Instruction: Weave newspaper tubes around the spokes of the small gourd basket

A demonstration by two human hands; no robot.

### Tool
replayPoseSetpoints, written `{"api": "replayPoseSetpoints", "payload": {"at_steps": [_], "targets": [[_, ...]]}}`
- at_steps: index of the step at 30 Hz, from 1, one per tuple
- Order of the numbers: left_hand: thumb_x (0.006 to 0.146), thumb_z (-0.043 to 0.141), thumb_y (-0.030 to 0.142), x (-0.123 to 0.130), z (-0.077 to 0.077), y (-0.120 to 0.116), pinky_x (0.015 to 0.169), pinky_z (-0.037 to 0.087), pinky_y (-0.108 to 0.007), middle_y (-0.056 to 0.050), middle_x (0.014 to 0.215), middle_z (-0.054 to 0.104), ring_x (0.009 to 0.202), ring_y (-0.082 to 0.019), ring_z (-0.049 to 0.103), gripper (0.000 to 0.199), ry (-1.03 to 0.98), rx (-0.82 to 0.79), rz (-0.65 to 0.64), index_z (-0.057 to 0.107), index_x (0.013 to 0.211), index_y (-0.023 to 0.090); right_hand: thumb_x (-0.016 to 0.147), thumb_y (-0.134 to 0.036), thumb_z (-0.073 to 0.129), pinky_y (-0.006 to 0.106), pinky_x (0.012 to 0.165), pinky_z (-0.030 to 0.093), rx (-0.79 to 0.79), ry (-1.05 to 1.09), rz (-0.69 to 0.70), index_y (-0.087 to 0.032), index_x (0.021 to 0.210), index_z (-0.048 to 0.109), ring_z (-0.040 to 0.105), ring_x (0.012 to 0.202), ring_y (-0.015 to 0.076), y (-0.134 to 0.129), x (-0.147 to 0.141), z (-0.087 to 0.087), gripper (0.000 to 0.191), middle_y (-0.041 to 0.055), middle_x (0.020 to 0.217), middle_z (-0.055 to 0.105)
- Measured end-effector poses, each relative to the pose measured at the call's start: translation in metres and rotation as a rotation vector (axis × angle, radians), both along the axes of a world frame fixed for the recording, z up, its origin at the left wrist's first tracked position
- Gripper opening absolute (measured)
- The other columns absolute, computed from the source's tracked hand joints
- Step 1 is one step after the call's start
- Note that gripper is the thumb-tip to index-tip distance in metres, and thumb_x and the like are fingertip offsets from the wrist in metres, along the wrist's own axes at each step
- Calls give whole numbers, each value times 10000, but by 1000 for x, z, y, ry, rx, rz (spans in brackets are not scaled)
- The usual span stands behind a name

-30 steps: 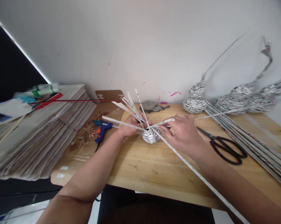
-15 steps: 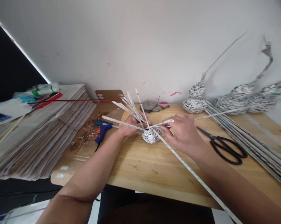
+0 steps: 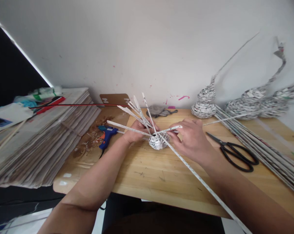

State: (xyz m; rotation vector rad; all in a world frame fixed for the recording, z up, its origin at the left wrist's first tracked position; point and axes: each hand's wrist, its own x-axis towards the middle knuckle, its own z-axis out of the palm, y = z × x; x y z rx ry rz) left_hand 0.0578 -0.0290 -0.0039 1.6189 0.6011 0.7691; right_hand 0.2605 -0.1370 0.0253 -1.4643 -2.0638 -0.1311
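Observation:
A small round woven paper basket [image 3: 158, 142] rests on the wooden table, with several rolled newspaper tubes [image 3: 138, 110] fanning up from its rim. My left hand [image 3: 136, 130] grips the far left side of the basket, its fingertips partly hidden behind the tubes. Closed in a pinch, my right hand [image 3: 189, 134] holds a paper tube just right of the basket; this tube runs on past the hand to the right. One long paper tube [image 3: 198, 177] slants from the basket toward the lower right, passing beneath my right wrist.
Black scissors [image 3: 237, 154] and a bundle of paper tubes [image 3: 254, 146] lie to the right. Woven gourd shapes [image 3: 203, 105] stand along the wall. A blue glue gun [image 3: 108, 138] lies left, beside a tall newspaper stack [image 3: 51, 143]. A grey cloth [image 3: 159, 111] sits behind.

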Motion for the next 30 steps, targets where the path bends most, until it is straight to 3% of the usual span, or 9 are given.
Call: {"api": "replayPoseSetpoints", "payload": {"at_steps": [4, 8, 13, 18, 26, 30], "targets": [[625, 845, 383, 0, -3, 1, 648, 569, -291, -47, 720, 731, 655, -172, 683, 328, -12, 19, 9, 672, 760, 139, 860, -196, 614, 373, 788, 275, -17, 40, -52, -212, 895, 621, 603, 827, 219, -1, -3, -1, 40, 21, 834, 699], [647, 838, 373, 1, -1, -2, 668, 568, -298, -62, 756, 732, 688, -179, 685, 313, -15, 28, -39, 684, 775, 132, 857, -249, 632, 380, 819, 280, -53, 65, -23, -216, 997, 613, 615, 884, 229, -4, -6, 0, 145, 33, 942, 714], [645, 847, 313, 4, 6, -9, 684, 549, -293, -55, 748, 710, 702, -172, 667, 287, -25, -20, -89, 670, 765, 122, 900, -242, 578, 370, 773, 261, -94, -12, 44, -210, 916, 660, 584, 849, 229, -6, -7, 3, 89, 37, 863, 707], [642, 848, 306, 6, 10, -15, 664, 533, -273, -45, 735, 696, 680, -159, 654, 292, 1, -31, -81, 666, 771, 118, 919, -182, 532, 354, 765, 268, -141, -12, 75, -203, 856, 666, 543, 802, 206, -3, -7, 0, 150, 30, 808, 681], [673, 819, 292, 7, 11, -17, 684, 540, -272, -49, 741, 706, 706, -164, 662, 241, 42, 11, -111, 672, 760, 123, 891, -158, 537, 375, 755, 245, -116, -99, 41, -188, 761, 630, 513, 789, 211, -4, -10, 0, 163, 32, 737, 650], [688, 807, 269, 6, 9, -14, 675, 533, -264, -53, 759, 707, 708, -161, 660, 221, 42, 34, -90, 681, 785, 116, 894, -176, 536, 376, 784, 260, -91, -73, 51, -190, 825, 647, 535, 844, 224, -4, -7, 1, 132, 38, 797, 674]]}}
